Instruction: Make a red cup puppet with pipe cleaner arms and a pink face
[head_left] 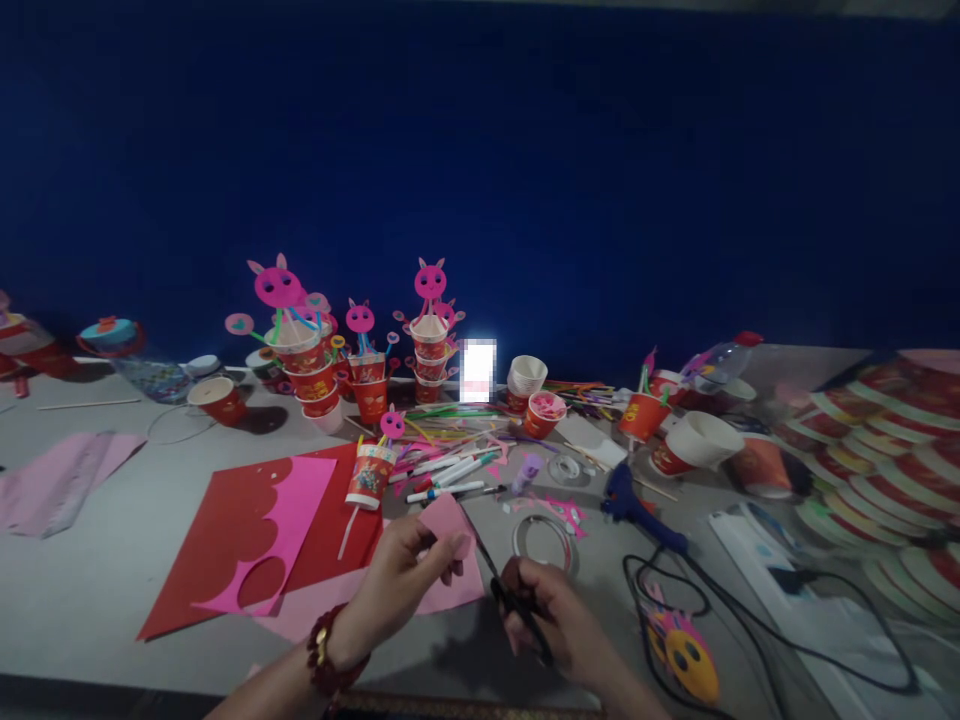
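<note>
My left hand [416, 568] pinches a piece of light pink paper [442, 515] above the table. In my right hand [544, 605] is a pair of scissors [517, 602] with dark handles, fingers wrapped round them. Its blades point up and left, along the right edge of the pink piece; whether they touch the paper I cannot tell. Under my left hand lies a larger light pink sheet [457, 588], partly hidden. To the left, a bright pink sheet [300, 510] with rounded cut-outs rests on red sheets [202, 540].
Pink-headed cup figures [296, 350] stand along the back. Markers [454, 470], a glue stick [527, 472] and a tape roll [541, 540] lie ahead of my hands. At right are a blue glue gun [641, 510] with a looping black cord, a power strip [757, 575] and stacked cups [885, 450].
</note>
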